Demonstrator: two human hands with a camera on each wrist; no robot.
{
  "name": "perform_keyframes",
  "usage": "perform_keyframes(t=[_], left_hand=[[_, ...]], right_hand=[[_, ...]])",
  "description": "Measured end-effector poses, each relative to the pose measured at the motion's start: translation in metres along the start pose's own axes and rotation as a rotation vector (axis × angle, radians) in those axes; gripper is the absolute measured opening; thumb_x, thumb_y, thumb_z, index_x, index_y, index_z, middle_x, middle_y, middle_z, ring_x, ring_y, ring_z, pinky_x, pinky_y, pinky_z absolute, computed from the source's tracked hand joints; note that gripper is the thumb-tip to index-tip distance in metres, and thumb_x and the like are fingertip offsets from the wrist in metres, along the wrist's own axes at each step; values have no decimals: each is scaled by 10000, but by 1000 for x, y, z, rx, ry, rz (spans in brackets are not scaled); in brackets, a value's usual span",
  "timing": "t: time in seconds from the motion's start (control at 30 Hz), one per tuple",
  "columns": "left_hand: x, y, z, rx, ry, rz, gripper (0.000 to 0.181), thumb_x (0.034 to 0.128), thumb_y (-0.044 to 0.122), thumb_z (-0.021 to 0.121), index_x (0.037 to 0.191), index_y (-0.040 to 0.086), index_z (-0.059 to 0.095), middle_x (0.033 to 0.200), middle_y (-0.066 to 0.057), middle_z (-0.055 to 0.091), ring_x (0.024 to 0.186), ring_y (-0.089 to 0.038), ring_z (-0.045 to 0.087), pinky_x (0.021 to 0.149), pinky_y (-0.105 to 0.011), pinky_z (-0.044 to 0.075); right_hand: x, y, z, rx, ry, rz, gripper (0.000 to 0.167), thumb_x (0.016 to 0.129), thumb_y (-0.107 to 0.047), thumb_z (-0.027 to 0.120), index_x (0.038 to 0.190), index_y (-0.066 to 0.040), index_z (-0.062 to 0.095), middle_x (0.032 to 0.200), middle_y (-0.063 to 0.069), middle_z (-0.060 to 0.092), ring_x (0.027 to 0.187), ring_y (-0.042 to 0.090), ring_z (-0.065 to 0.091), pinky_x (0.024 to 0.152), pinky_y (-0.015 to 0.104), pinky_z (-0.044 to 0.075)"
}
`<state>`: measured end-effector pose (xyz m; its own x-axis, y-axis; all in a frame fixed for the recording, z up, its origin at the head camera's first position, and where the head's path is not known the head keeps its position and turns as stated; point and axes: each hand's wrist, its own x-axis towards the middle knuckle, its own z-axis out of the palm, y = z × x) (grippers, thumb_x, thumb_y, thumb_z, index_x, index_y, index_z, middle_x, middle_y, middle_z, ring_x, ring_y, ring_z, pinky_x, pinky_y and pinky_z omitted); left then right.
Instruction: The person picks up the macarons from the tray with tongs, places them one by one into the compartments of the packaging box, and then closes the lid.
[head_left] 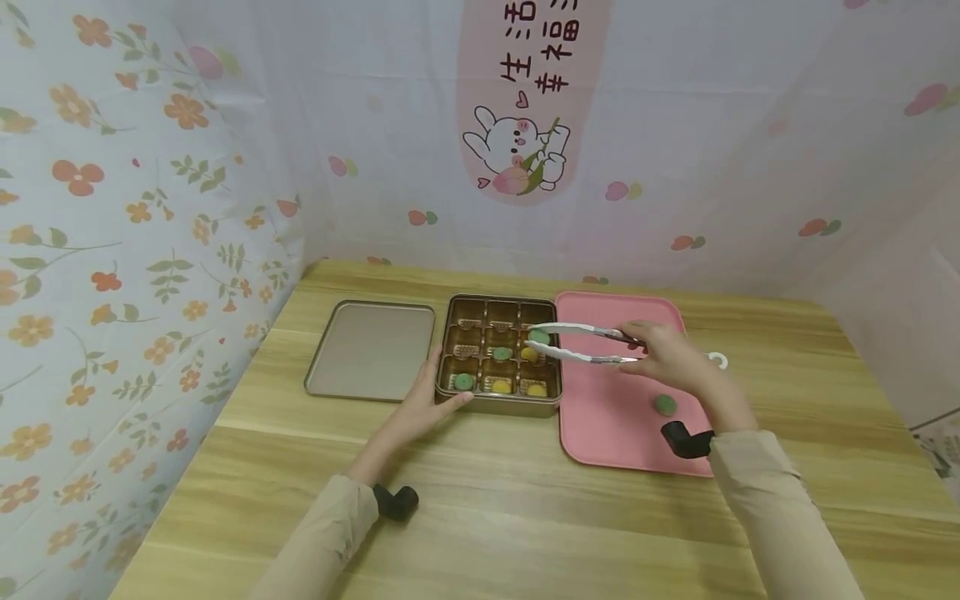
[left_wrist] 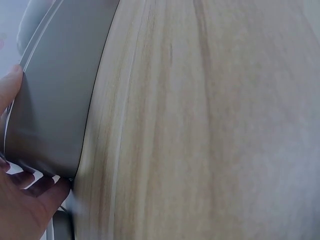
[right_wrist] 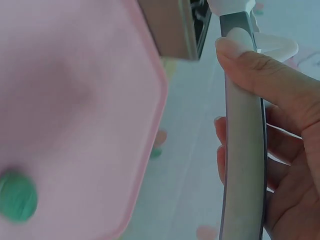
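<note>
My left hand [head_left: 426,404] grips the front left corner of a gold tin box [head_left: 517,406], thumb at the front edge and fingers along the side. The box has a divided insert, with round green and yellow pieces, perhaps cookies, in several compartments. In my right hand [head_left: 667,357] are tongs [head_left: 577,358] with white tips, thumb and fingers around the handles. The tips stand either side of a green round piece [head_left: 539,336] at the box's right column; whether it touches the insert I cannot tell. A yellow piece [head_left: 529,354] lies just in front of it.
A pink tray [head_left: 600,433] stands right of the box, with one green round piece [head_left: 664,405] on it. Left of the box lies a flat metal lid [head_left: 375,350]. Floral cloth [head_left: 187,167] hangs behind and to the left of the wooden table [head_left: 480,517].
</note>
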<state>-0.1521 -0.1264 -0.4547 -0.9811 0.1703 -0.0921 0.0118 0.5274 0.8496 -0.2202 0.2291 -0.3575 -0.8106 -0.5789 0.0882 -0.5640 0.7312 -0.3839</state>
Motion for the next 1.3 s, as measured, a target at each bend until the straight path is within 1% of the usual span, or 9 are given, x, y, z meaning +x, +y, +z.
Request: perform_keyframes(t=[0.23, 0.4, 0.5, 0.63, 0.73, 0.83, 0.93, 1.17, 1.3], left_hand=[[0, 0, 0, -7, -2, 5, 1001, 817, 453, 632, 1477, 138, -52, 1541, -149, -3, 1407, -369, 64, 1122, -550, 122], [0, 0, 0, -2, 0, 5, 1001, 818, 453, 632, 1477, 136, -51, 1541, -149, 4, 1406, -366, 75, 1121, -551, 134], [1, 1, -1, -2, 4, 7, 999, 817, 447, 636, 1477, 140, -49, 1540, -157, 13, 1404, -369, 83, 1119, -554, 140], [1, 0, 0, -3, 11, 16, 999, 816, 442, 639, 1478, 135, -43, 1538, -168, 12, 1402, -380, 82, 1117, -559, 138], [1, 0, 0, -3, 11, 14, 1003, 814, 446, 640, 1477, 137, -46, 1538, -166, 11, 1403, -376, 81, 1120, -552, 135], [0, 0, 1, -11, 11, 10, 1010, 810, 454, 641, 1478, 147, -51, 1539, -162, 9, 1404, -371, 82, 1120, -549, 133], [0, -1, 2, -15, 8, 7, 1008, 810, 461, 638, 1478, 155, -52, 1540, -158, 7, 1405, -371, 77, 1114, -565, 138], [1, -3, 2, 0, 4, -4, 994, 819, 474, 621, 1477, 173, -60, 1545, -133, -11, 1410, -358, 55, 1112, -574, 138], [1, -3, 2, 1, 1, 4, 998, 817, 478, 621, 1477, 160, -58, 1544, -142, -8, 1408, -365, 60, 1115, -567, 130]], right_hand=[[29, -23, 15, -17, -30, -33, 354, 734, -142, 751, 1025, -14, 596, 851, 84, 604, 758, 228, 534, 641, 324, 443], [48, -39, 27, -34, -51, -70, 464, 746, -187, 742, 1126, 25, 581, 960, 137, 635, 834, 268, 587, 701, 383, 492], [57, -46, 33, -69, -64, -81, 534, 755, -226, 736, 1170, 57, 555, 1082, 188, 626, 950, 312, 599, 803, 431, 502], [64, -52, 36, -60, -106, -42, 645, 758, -255, 734, 1261, 66, 489, 1257, 242, 534, 1148, 374, 517, 950, 481, 445], [63, -55, 34, 7, -140, 16, 730, 756, -256, 740, 1326, 59, 409, 1324, 260, 460, 1193, 391, 473, 970, 501, 426], [54, -51, 28, 76, -135, 65, 799, 748, -232, 748, 1371, 49, 336, 1339, 258, 431, 1191, 387, 472, 949, 509, 436], [38, -40, 20, 112, -107, 111, 796, 734, -199, 754, 1371, 32, 337, 1290, 244, 465, 1142, 378, 500, 904, 510, 458], [-14, -10, -7, 127, 3, 194, 675, 706, -238, 784, 1234, 6, 441, 1121, 246, 530, 1032, 395, 509, 824, 542, 456], [-47, 10, -21, 86, 38, 239, 721, 681, -248, 803, 1235, 44, 447, 1111, 255, 536, 1032, 408, 504, 818, 566, 442]])
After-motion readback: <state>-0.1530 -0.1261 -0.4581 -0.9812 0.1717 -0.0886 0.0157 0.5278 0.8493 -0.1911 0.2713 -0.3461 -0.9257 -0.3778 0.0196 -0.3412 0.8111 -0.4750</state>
